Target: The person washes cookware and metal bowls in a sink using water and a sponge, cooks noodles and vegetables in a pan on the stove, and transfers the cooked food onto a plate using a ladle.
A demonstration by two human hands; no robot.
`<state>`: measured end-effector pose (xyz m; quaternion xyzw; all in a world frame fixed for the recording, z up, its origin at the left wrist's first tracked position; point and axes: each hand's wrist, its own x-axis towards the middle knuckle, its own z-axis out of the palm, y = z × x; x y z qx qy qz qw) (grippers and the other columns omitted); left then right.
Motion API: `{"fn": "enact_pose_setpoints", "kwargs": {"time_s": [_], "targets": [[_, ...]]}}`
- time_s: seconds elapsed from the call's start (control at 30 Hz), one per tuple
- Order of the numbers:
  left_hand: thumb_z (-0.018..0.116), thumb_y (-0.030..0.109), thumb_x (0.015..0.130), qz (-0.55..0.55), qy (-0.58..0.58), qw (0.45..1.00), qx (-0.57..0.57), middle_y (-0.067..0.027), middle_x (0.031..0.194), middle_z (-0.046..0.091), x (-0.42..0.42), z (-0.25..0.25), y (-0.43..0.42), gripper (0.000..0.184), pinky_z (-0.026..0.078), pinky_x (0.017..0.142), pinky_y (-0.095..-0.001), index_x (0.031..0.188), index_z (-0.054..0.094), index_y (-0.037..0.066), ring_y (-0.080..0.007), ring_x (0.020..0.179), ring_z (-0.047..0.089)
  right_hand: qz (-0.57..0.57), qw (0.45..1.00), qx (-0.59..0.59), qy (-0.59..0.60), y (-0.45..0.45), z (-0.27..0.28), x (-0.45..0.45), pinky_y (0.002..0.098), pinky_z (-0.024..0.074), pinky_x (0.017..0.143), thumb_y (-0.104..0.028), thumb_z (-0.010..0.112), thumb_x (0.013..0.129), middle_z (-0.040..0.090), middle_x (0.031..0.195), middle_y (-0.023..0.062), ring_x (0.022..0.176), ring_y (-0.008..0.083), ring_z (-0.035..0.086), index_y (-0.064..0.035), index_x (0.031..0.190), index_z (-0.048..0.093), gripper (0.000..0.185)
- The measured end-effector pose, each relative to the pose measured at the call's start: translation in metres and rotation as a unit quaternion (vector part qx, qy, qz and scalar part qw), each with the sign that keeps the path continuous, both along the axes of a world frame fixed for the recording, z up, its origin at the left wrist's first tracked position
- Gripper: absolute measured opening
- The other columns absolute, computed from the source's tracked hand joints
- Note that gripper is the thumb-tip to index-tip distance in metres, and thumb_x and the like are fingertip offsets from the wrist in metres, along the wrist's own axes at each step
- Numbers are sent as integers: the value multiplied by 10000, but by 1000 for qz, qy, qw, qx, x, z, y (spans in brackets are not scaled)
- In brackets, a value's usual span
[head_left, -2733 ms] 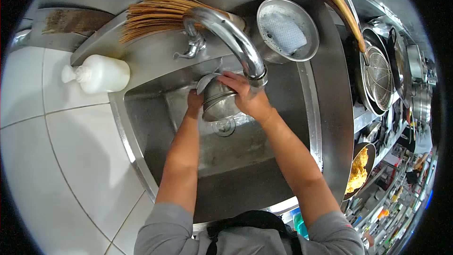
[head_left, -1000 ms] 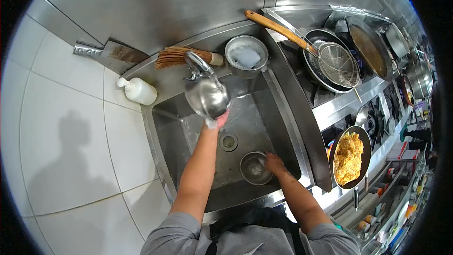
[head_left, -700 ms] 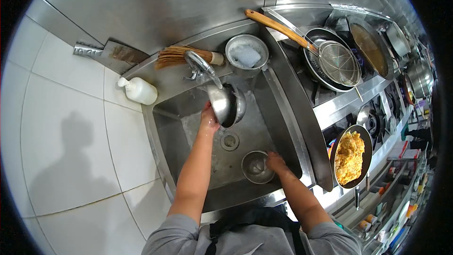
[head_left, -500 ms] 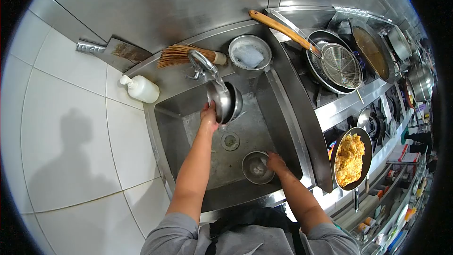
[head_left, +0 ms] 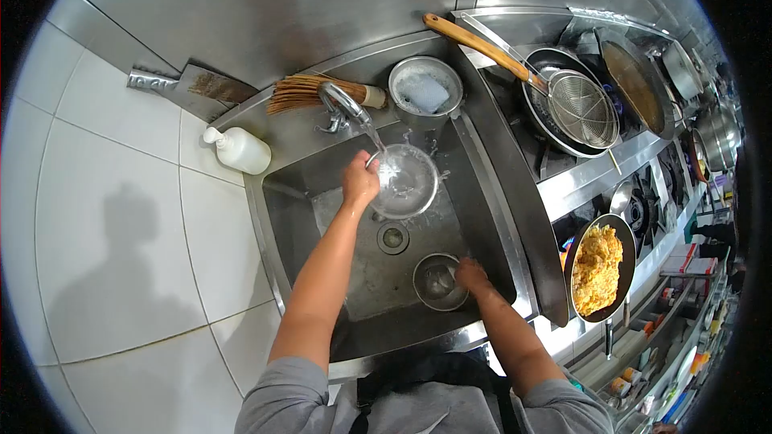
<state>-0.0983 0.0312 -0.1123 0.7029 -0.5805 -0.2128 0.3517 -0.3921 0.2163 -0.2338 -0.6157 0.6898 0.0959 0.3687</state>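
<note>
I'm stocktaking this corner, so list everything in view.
Sink: one, grey, centre
Tap: one, silver, over sink
Bowls: two, silver, at sink
Pump bottle: one, white, left
Brush: one, tan, behind tap
Blade: one, grey, back left
Pot: one, silver, behind sink
Pad: one, whitish, in pot
Pans: three, dark, on stove
Strainer: one, silver, atop pan
Food: one, yellow, nearest pan
Far cookware: several, silver, right
Sleeves: two, grey, bottom
Hands: two, bare, one per bowl

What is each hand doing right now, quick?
Left hand: closed on a metal bowl, under the running tap.
Right hand: at the rim of a second bowl; how firmly it grips cannot be told.
</note>
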Motion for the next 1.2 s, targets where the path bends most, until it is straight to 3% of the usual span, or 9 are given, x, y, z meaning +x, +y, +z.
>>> {"fn": "enact_pose_setpoints", "kwargs": {"time_s": [0.13,0.27,0.33,0.43,0.53,0.67,0.73,0.93,1.2], "targets": [[654,161,869,46,61,997,23,-145,733,611,17,-24,4,182,459,641,-402,872,556,8,-279,692,617,85,996,9,-4,-12,-60,-12,471,424,1011,-150,470,882,568,1247,263,1186,400,541,0,1226,544,383],[693,142,842,-8,150,988,32,-76,720,627,6,-5,27,171,462,619,-366,870,567,28,-195,678,610,-145,965,-139,-169,-56,-87,6,407,421,1011,-169,518,861,542,1295,271,1205,391,534,57,1253,531,452],[676,344,887,-71,212,969,102,-116,1005,677,11,12,38,366,493,800,-384,1110,593,66,-217,940,632,-36,985,-163,-41,-97,-149,-9,438,391,1016,-304,523,862,592,1229,201,1104,377,567,-32,1328,492,540],[515,563,937,-21,392,919,34,-144,1183,636,29,-49,48,599,462,944,-409,1270,567,68,-252,1093,597,-281,791,229,-494,-128,62,27,597,342,1016,-783,502,782,447,1427,211,1283,343,466,-73,1454,358,988],[393,741,876,61,671,668,317,-136,1393,505,18,-54,69,839,385,1052,-472,1423,425,106,-292,1272,484,-369,651,253,-613,-132,79,43,604,343,1013,-885,306,765,332,1508,194,1322,365,406,-94,1497,271,1078],[440,687,898,60,634,700,324,-127,1398,495,12,-96,89,799,426,1006,-483,1458,355,123,-293,1248,505,-315,868,104,-369,-140,62,96,551,436,935,-621,643,799,425,1448,198,1276,341,475,-85,1463,349,903],[485,614,918,110,603,738,282,-103,1379,488,14,-72,99,727,457,953,-474,1455,321,153,-284,1215,518,-67,938,-48,-337,-174,-9,105,441,429,985,-347,727,783,518,1346,228,1234,331,516,-34,1365,459,714],[545,413,971,150,565,794,169,-89,1371,448,39,-68,95,582,489,892,-489,1440,256,227,-286,1210,506,161,933,-257,-194,-237,106,194,487,517,823,-110,543,841,636,1111,235,976,442,615,-224,1279,557,453],[312,889,709,-24,784,618,56,-73,1568,222,13,-48,65,1104,275,1130,-500,1525,168,159,-303,1420,273,275,845,-405,-216,-201,208,183,511,500,897,-59,577,807,398,1481,133,1087,416,591,-304,1309,556,559]]}}
